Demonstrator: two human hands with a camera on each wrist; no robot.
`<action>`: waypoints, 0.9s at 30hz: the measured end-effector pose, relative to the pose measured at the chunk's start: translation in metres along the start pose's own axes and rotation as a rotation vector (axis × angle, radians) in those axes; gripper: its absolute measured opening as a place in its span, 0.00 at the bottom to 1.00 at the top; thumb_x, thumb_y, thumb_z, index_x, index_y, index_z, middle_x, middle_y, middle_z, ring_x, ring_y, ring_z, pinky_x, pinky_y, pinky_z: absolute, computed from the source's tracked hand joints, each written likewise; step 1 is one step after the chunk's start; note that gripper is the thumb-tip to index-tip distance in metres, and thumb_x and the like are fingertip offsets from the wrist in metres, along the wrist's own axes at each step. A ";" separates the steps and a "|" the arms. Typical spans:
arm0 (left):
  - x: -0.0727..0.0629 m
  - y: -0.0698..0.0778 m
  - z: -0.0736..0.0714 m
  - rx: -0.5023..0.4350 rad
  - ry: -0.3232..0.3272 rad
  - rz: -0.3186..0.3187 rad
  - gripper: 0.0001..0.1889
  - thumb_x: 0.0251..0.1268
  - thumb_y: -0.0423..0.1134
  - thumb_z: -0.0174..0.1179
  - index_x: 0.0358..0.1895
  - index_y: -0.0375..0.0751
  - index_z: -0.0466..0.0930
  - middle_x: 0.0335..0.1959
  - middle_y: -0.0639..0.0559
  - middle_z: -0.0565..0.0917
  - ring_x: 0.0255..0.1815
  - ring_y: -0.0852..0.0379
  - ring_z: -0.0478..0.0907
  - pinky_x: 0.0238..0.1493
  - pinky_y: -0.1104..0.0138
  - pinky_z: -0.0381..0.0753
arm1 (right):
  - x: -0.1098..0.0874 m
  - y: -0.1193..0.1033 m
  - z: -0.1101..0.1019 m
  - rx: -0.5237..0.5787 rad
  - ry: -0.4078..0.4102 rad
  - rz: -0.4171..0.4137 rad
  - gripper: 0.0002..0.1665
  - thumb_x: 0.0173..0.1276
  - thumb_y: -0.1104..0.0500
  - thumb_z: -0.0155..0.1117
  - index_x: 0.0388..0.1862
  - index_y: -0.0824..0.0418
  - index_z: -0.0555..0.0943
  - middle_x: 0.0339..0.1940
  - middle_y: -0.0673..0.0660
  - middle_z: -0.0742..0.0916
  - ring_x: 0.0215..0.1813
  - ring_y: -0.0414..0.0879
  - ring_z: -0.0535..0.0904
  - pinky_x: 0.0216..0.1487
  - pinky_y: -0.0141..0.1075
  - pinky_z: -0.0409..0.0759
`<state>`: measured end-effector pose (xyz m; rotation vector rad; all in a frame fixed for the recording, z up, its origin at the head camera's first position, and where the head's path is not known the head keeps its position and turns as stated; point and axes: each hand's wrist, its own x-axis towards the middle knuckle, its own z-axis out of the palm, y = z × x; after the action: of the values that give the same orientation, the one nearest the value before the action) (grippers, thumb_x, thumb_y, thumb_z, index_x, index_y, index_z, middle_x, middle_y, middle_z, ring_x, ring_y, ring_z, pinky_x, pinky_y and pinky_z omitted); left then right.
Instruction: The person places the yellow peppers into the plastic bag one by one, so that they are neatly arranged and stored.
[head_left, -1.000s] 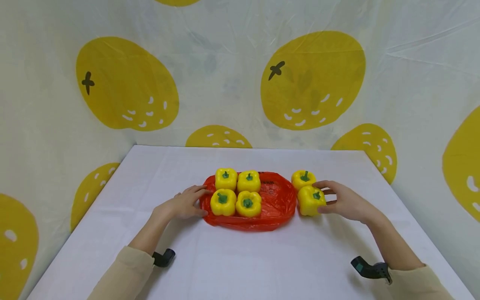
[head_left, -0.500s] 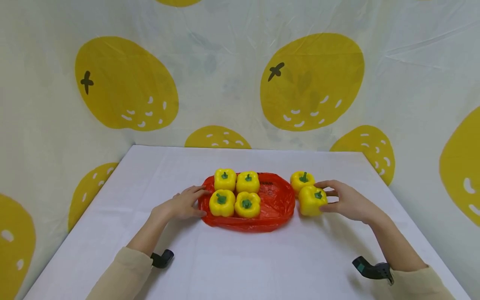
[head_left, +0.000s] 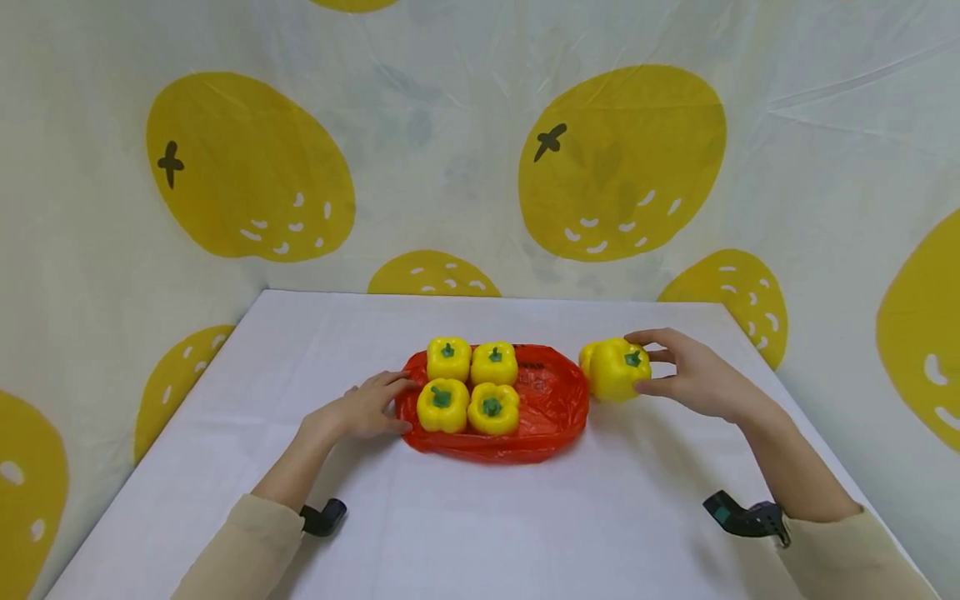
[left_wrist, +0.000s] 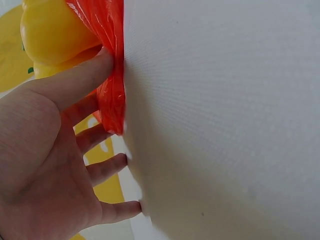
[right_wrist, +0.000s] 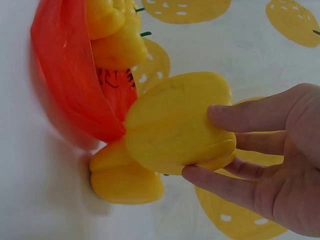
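Observation:
My right hand (head_left: 693, 375) holds a yellow bell pepper (head_left: 618, 373) by thumb and fingertips, raised just off the table at the right of the red plastic bag (head_left: 551, 404). Behind it, mostly hidden in the head view, another yellow bell pepper (right_wrist: 122, 180) stands on the table by the bag's end. Several yellow bell peppers (head_left: 444, 407) sit in two rows in the left part of the bag, green stems up. With fingers spread, my left hand (head_left: 367, 406) rests at the bag's left end. In the left wrist view the thumb (left_wrist: 95, 70) touches the red plastic.
A white cloth covers the table (head_left: 480, 525). Hanging cloth with large yellow fruit prints (head_left: 622, 167) stands behind and at the sides. The right part of the bag shows bare red plastic with dark print. Each wrist wears a black camera (head_left: 746, 515).
My right hand has lifted the yellow bell pepper off the table and slightly away, so it now covers most of the one behind. The left hand stays at the bag's left end.

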<state>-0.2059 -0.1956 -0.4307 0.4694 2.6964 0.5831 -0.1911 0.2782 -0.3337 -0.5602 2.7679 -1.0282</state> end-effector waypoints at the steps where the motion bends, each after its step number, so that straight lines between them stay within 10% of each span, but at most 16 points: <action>1: 0.000 0.000 0.000 0.001 0.001 0.001 0.36 0.63 0.47 0.71 0.75 0.51 0.70 0.78 0.40 0.62 0.78 0.35 0.54 0.68 0.25 0.50 | 0.002 -0.002 0.001 0.001 0.003 0.002 0.36 0.67 0.63 0.72 0.72 0.66 0.70 0.71 0.68 0.74 0.68 0.72 0.71 0.56 0.58 0.82; 27: -0.002 0.002 -0.002 -0.009 0.004 0.002 0.36 0.62 0.47 0.72 0.74 0.49 0.71 0.77 0.38 0.64 0.78 0.34 0.55 0.67 0.24 0.50 | 0.073 -0.015 0.070 0.024 -0.074 0.011 0.37 0.66 0.61 0.73 0.71 0.67 0.70 0.69 0.67 0.76 0.68 0.66 0.73 0.58 0.54 0.82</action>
<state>-0.2045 -0.1949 -0.4280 0.4688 2.6964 0.5969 -0.2364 0.1969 -0.3766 -0.5677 2.6878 -1.0165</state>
